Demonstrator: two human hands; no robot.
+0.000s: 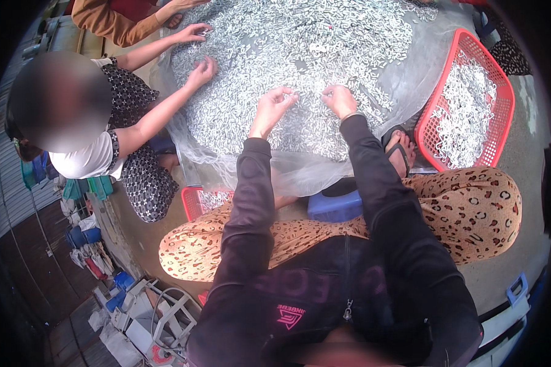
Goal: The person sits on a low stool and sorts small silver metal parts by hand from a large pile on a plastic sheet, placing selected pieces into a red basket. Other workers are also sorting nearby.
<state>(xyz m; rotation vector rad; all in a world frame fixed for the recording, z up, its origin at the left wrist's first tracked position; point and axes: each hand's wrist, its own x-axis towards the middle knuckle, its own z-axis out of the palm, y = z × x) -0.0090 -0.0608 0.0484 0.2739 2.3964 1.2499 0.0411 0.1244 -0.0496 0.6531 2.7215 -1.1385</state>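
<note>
A broad heap of small silvery dried fish point(300, 55) lies on a clear plastic sheet point(300, 171) in front of me. My left hand point(274, 104) hovers over the near edge of the heap, fingers curled and pinching at the fish. My right hand point(340, 100) is close beside it, fingers bent down into the fish. Whether either hand has a fish between its fingers is too small to tell. Both arms wear dark long sleeves.
A red plastic basket point(433, 104) holding sorted fish stands at my right. A smaller red basket point(193, 202) sits by my left knee, a blue stool point(335, 207) under me. Another person at the left has both hands point(201, 70) in the heap; a third person's arm point(134, 21) reaches in beyond.
</note>
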